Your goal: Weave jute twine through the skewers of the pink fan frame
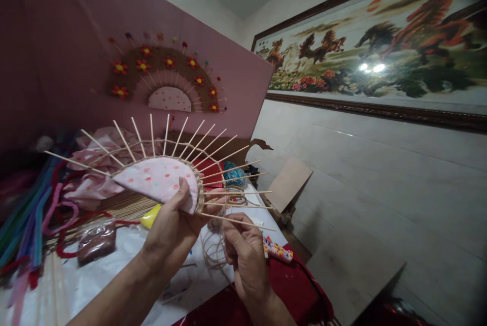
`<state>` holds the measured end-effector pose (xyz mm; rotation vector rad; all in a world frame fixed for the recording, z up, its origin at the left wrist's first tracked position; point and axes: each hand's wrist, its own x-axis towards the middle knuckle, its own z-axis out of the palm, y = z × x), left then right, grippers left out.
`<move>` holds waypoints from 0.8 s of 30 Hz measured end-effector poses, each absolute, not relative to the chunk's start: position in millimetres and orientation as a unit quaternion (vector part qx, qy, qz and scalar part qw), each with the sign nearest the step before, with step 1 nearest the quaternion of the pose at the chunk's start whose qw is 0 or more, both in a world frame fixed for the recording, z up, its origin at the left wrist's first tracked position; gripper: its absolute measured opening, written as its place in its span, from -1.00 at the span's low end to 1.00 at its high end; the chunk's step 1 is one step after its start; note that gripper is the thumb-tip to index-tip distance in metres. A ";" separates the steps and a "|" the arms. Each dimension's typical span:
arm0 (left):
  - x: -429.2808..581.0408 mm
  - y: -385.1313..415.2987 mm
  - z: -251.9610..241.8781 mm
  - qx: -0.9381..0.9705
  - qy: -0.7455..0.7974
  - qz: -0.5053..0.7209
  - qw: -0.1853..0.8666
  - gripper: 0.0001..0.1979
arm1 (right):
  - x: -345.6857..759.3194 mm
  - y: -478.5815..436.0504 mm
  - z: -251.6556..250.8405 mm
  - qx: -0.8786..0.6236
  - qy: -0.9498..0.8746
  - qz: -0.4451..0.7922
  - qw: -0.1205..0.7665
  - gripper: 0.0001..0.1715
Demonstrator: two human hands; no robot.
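Observation:
My left hand (171, 227) grips a half-round craft piece (158, 178) covered in pink dotted fabric, with several wooden skewers fanning out from its curved edge. Thin jute twine (198, 189) is woven along the rim between the skewers. My right hand (243, 250) is just below the piece's right end, fingers pinched on the twine, which hangs down in loose loops (213, 250) over the table.
A finished fan with red flowers (167, 79) hangs on the pink board behind. The table holds pipe cleaners (34, 224), pink fabric (95, 163), a skewer bundle (125, 209), a blue yarn ball (234, 174) and red cloth (266, 295). A framed horse painting (373, 46) hangs on the right wall.

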<state>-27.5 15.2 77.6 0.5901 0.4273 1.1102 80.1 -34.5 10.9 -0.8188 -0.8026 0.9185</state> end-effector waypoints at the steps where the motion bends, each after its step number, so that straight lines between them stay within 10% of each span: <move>1: -27.2 15.4 77.1 0.269 0.194 0.518 0.788 -0.80 | 79.8 -34.5 11.1 -0.378 -0.363 0.421 0.740 -0.76; 24: -28.6 15.4 78.2 0.263 0.171 0.502 0.806 -0.77 | 74.2 -35.2 11.4 -0.394 -0.349 0.422 0.738 -0.71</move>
